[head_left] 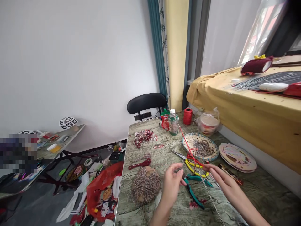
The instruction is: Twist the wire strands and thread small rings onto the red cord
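Note:
Over the table, my left hand (172, 180) has its fingers curled and pressed together; what they hold, if anything, is too small to make out. Red cord (188, 146) runs down from near the bottle to my right hand (217, 175), whose fingers are closed on it. Thin speckled yarn (213, 201) hangs beside that hand toward the table's front. Between and behind my hands lie scissors with yellow handles (194, 168) and green-handled pliers (193, 193). A wound bundle of brown speckled yarn (145, 185) rests left of my left hand, with a dark red braided piece (139, 163) behind it.
A patterned oval plate (188, 138) holds yarn scraps, with a painted round board (237, 157) to its right. Behind stand a bottle (173, 124), a red spool (187, 116) and a bagged tub (208, 123). Red and white yarn (144, 137) lies at the back left.

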Demonstrator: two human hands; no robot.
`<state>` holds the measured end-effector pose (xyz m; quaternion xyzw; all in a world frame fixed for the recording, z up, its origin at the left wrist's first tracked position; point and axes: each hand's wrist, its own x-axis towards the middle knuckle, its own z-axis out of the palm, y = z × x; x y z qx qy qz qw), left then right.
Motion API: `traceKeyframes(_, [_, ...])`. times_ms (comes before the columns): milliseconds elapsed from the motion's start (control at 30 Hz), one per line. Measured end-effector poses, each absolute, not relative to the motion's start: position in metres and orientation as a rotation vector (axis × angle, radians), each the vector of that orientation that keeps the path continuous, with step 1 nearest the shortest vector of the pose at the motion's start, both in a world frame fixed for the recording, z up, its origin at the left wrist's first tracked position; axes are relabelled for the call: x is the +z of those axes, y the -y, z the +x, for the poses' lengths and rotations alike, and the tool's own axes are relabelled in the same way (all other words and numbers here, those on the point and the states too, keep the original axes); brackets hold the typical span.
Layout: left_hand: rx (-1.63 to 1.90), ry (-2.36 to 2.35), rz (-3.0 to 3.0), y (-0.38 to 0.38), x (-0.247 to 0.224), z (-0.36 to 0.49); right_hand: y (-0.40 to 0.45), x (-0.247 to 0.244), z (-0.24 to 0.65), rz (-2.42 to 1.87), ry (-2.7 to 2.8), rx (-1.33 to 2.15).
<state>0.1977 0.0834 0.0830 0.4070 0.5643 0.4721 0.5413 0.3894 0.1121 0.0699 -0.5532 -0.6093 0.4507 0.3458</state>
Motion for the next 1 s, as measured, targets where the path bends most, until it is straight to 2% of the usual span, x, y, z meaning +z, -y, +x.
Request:
traceKeyframes(167, [0.88, -1.129, 0.864, -0.097, 0.074, 0.223, -0.114, 0.073, 0.383, -1.249, 1.78, 1.374])
traceKeyframes(400, [0.905, -1.124, 0.815, -0.095, 0.077, 0.233, -0.116, 0.069, 0.386, -1.22, 1.655, 1.729])
traceKeyframes(800, [1.031, -1.335, 0.86, -0.097, 0.08, 0.244, -0.12, 0.074, 0.388, -1.204, 1.698, 1.667])
traceKeyframes(1000, [0.96, -1.265, 0.852, -0.097, 0.081, 0.24, -0.117, 0.081, 0.393, -1.241, 1.524, 1.794])
